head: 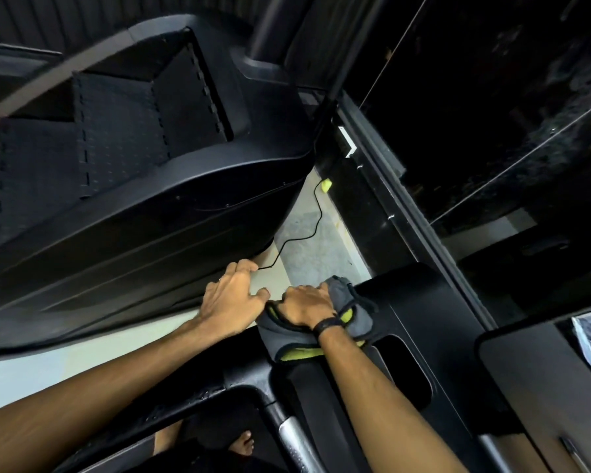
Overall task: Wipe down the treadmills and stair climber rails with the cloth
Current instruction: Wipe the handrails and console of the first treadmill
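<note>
Pale concrete floor [307, 233] shows as a narrow strip between two black machines, beyond the fingertips of both hands. Filling the upper left, past the left fingers, is the stair climber [144, 186], its ribbed steps stacked in a recess above a smooth curved side shell. On the right-hand side, under and beyond the right fingers, sits the treadmill console [406, 302], a matte black housing with an oval recess nearer the person than the right wrist. A dark glossy wall [492, 97] rises further right.

Both forearms reach forward from the bottom edge. The left hand [234, 298] lies palm down with its fingers curled loosely and slightly apart, tips touching or almost touching the lower edge of the stair climber; whether it grips anything cannot be told. The right hand [307, 307] presses palm down on the cloth [294, 339], fingers bent together over it and clamped on its bunched folds. That grey cloth with a yellow-green underside lies on the near left corner of the console, spreading back under the wrist, which wears a dark band [328, 324].

A thin black cable [313, 227] runs across the floor from just past the left fingertips to a small yellow-green piece [326, 185]. A bare foot [243, 442] shows below, between the forearms.
</note>
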